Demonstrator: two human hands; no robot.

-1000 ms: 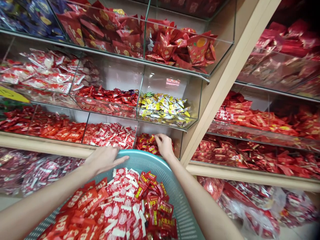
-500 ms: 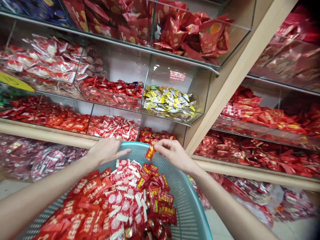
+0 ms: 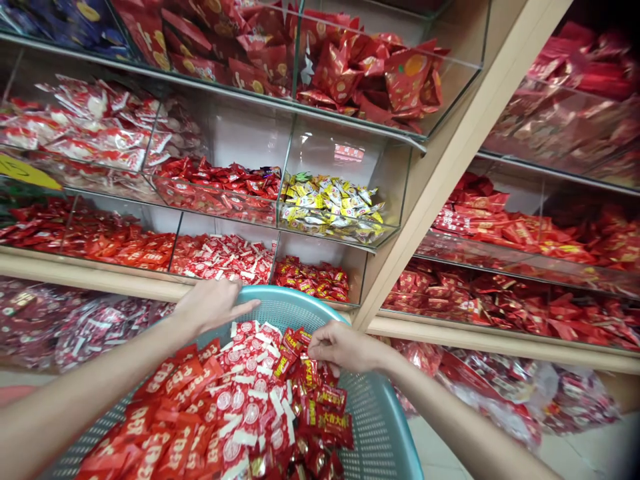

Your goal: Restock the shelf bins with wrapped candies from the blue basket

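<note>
A teal plastic basket (image 3: pixel 387 407) with perforated walls holds wrapped candies in grouped bands. My left hand (image 3: pixel 213 307) is closed over its far rim, thumb lying on the inner side. My right hand (image 3: pixel 345 347) is inside the basket at the right, fingers pinched down against dark red candies with yellow lettering (image 3: pixel 330 420). Whatever sits between those fingertips is hidden. Red-and-white candies (image 3: pixel 250 393) fill the basket's middle, and orange-red packets (image 3: pixel 160 427) lie to the left. Several gold-and-brown shiny candies (image 3: pixel 300 460) are at the near side.
Clear-fronted bins rise in tiers beyond the basket. The nearest hold dark red candies (image 3: pixel 313 277) and red-and-white candies (image 3: pixel 225 257); yellow-and-white candies (image 3: pixel 333 203) sit above. A slanting wooden post (image 3: pixel 450 173) divides the shelves. Plastic bags of sweets (image 3: pixel 100 327) lie beneath the lower ledge.
My right hand has moved down and slightly right, from near the far rim to the dark red candies. The candy seen in its fingers no longer shows. My left hand stays on the rim.
</note>
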